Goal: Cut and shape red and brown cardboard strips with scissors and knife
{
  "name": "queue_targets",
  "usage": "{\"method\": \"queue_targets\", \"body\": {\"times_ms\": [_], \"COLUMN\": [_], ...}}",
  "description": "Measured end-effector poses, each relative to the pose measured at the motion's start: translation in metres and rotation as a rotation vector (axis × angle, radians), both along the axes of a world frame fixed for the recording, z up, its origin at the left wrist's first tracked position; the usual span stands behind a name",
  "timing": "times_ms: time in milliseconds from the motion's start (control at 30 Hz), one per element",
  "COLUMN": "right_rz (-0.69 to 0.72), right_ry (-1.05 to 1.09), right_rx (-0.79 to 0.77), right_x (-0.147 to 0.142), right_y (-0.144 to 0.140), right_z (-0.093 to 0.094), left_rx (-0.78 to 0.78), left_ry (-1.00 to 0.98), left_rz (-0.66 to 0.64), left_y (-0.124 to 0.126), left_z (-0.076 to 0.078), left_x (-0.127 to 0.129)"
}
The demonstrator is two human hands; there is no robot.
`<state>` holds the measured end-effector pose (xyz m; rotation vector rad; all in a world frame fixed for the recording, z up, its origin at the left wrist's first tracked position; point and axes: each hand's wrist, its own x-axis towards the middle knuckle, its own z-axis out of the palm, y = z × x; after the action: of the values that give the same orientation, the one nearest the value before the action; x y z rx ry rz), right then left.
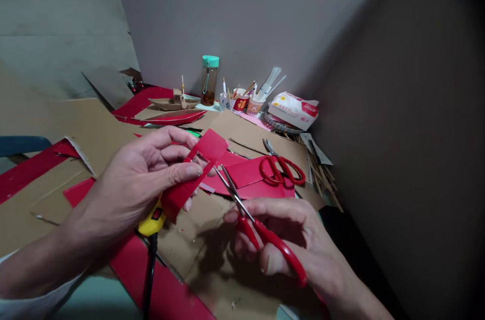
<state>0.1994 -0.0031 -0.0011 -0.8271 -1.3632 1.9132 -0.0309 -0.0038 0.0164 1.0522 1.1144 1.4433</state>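
Left hand: the left hand (151, 173), at centre left of the frame, pinches a red card strip (193, 171) between thumb and fingers, closed on it just below a small window cut in the strip.
Right hand: the right hand (288, 239), at lower centre right, is closed through the red handles of the scissors (261, 226), thumb in one loop.
Blades: slightly parted, tips pointing up and left, right at the edge of the window.
Card strip: held in the air above the cardboard sheet (212, 249), tilted, its lower end over a yellow tool (152, 220).
Doing it well: in my judgement, short snips with the tips suit this small opening; keeping the thumb clear of the blade line and turning the strip, not the scissors, should give cleaner corners.
Nearby: a second pair of scissors (282, 168) lies on red card at centre; a bottle (209, 80) and cups of sticks (248, 100) stand by the wall at upper centre.
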Motion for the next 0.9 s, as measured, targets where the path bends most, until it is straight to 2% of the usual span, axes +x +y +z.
{"method": "queue_targets", "body": {"times_ms": [233,467,633,900], "right_rz": [0.064,0.083,0.122,0.112], "right_ry": [-0.015,-0.031,-0.032,0.001], "right_rx": [-0.069,-0.084,-0.128,-0.168], "right_x": [0.003,0.004,0.004,-0.003], "right_y": [0.0,0.001,0.001,0.001], "right_z": [0.002,-0.001,-0.006,-0.006], "left_rx": [-0.018,-0.055,-0.063,-0.034], "left_ry": [0.006,-0.15,-0.135,-0.098], "left_rz": [-0.013,-0.006,0.01,0.004], "left_y": [0.0,-0.001,-0.004,-0.003], "left_z": [0.0,0.001,0.007,-0.001], "left_x": [0.002,0.011,0.011,0.012]}}
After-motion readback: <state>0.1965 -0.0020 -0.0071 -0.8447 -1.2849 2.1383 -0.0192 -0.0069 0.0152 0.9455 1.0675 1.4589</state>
